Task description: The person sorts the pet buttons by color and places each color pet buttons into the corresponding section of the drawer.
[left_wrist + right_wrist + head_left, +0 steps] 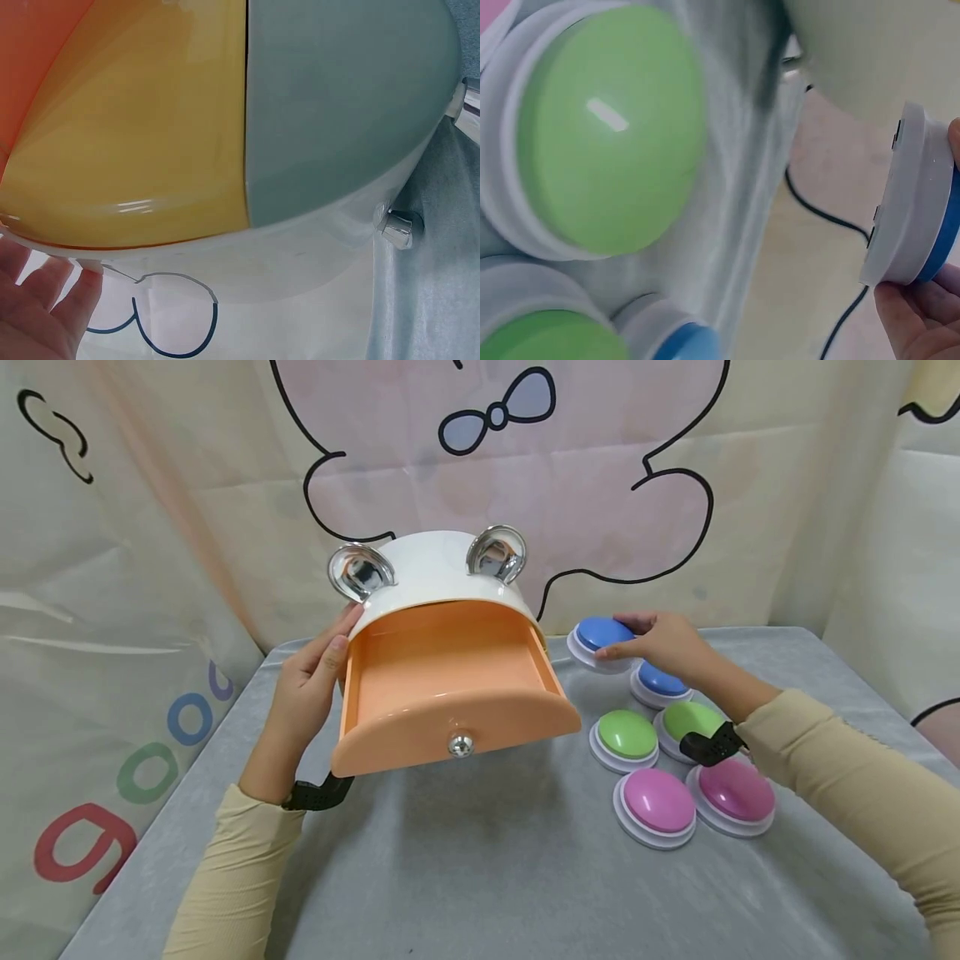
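A white chest point(431, 560) with silver ears stands on the table, its orange drawer point(405, 737) pulled out and bare inside. My left hand point(300, 697) rests against the chest's left side, thumb towards the drawer, fingers extended to its edge. Below the orange drawer, the left wrist view shows a yellow drawer front point(142, 127) and a grey-green one point(337, 105). On the right, my right hand point(671, 652) pinches a round push button with a blue dome point(603, 632) and white base by its edges. The right wrist view shows that base point(904, 202) side-on, above the table.
Another blue button point(662, 678), two green buttons point(627, 733) and two pink buttons point(660, 800) sit on the grey cloth-covered table point(465, 877), right of the chest. The open drawer juts forward over the table. Printed curtains point(600, 527) close in the back and sides.
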Demonstrator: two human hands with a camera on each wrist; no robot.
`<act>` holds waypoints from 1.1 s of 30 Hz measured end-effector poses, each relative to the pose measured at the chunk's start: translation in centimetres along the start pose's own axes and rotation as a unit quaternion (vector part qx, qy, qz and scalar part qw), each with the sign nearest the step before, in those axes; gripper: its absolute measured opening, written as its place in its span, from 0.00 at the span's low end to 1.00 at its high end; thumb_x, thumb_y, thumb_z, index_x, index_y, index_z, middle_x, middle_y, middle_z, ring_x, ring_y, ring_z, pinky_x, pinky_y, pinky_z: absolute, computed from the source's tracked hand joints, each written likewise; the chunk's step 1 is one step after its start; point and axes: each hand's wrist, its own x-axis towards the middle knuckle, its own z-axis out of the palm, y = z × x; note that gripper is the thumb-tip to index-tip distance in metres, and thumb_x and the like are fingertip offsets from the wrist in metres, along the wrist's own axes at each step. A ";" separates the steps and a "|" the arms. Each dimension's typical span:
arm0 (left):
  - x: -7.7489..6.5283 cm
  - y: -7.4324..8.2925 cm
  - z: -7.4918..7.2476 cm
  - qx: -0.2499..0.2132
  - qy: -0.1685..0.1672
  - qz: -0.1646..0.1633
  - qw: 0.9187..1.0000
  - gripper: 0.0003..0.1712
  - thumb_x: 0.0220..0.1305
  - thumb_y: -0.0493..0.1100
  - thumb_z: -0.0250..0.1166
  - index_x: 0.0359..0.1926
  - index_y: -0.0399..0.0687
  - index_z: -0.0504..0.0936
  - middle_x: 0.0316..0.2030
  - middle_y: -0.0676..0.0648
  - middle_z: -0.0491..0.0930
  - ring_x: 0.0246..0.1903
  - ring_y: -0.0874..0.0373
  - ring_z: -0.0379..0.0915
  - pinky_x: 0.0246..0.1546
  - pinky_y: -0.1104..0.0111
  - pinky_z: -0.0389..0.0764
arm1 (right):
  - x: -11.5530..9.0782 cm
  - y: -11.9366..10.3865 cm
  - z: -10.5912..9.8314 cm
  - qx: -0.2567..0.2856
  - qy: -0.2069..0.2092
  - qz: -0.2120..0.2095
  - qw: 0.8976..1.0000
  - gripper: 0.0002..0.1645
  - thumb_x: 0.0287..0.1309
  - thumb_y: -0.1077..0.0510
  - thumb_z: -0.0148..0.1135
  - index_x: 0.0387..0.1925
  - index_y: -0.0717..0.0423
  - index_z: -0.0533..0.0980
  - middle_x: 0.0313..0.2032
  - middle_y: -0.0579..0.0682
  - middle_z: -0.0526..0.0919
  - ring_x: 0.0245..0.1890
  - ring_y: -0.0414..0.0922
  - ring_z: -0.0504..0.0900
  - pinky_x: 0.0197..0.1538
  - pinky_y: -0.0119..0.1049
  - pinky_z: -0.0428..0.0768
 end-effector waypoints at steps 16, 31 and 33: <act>0.0 -0.1 0.0 -0.002 -0.001 -0.001 1.000 0.23 0.79 0.51 0.46 0.71 0.63 0.69 0.73 0.58 0.63 0.75 0.64 0.55 0.74 0.65 0.63 | -1.9 -4.2 -1.2 0.011 0.002 -0.038 0.999 0.52 0.50 0.40 0.75 0.73 0.49 0.64 0.71 0.56 0.67 0.73 0.56 0.66 0.71 0.57 0.69; 0.0 -0.1 0.0 -0.002 -0.002 -0.001 1.000 0.24 0.79 0.51 0.46 0.71 0.62 0.69 0.74 0.56 0.63 0.75 0.64 0.55 0.74 0.68 0.63 | -4.8 -6.8 -2.3 -0.009 0.035 -0.054 0.998 0.48 0.48 0.38 0.76 0.70 0.46 0.70 0.69 0.55 0.72 0.71 0.56 0.68 0.67 0.56 0.74; 0.0 -0.1 0.0 -0.001 -0.001 0.000 1.000 0.24 0.79 0.52 0.46 0.71 0.62 0.69 0.74 0.56 0.63 0.75 0.64 0.55 0.74 0.68 0.63 | -5.0 -7.2 -2.5 -0.009 0.037 -0.054 0.998 0.48 0.48 0.38 0.76 0.69 0.46 0.70 0.69 0.55 0.73 0.70 0.55 0.69 0.67 0.56 0.74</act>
